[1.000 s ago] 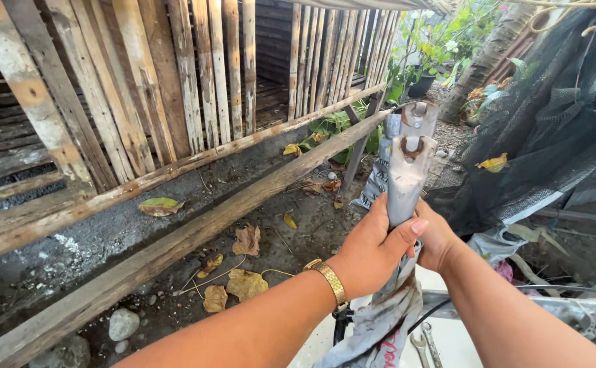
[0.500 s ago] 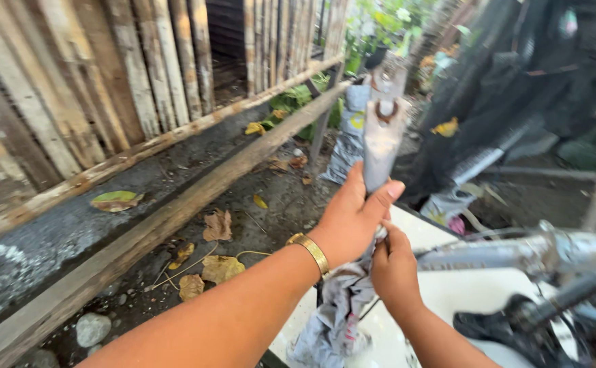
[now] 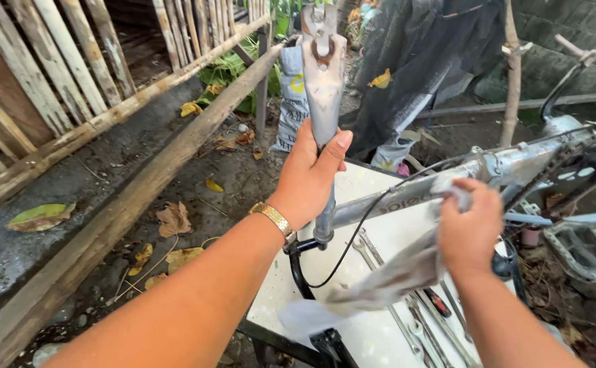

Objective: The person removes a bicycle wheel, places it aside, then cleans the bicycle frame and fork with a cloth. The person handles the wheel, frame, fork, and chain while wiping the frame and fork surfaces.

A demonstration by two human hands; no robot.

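Observation:
My left hand [image 3: 311,174] grips the upright grey fork leg [image 3: 323,82] of an upturned bicycle, a gold bracelet on that wrist. My right hand [image 3: 468,228] presses a grey rag [image 3: 386,279] against the grey frame tube [image 3: 495,170], the rag trailing down to the left. A black cable [image 3: 359,232] loops from the frame down past the fork. At the right sit the chain and crank [image 3: 584,167] with a grey pedal [image 3: 581,249].
The bike lies over a white table [image 3: 373,334] with several wrenches [image 3: 414,320] on it. A wooden beam and slat fence [image 3: 107,136] run along the left over dirt with dry leaves. Dark netting [image 3: 434,54] hangs behind.
My view swung right, bringing the frame, chain and pedal into sight. My right hand moved with the rag from below the fork up onto the frame tube. My left hand still holds the fork.

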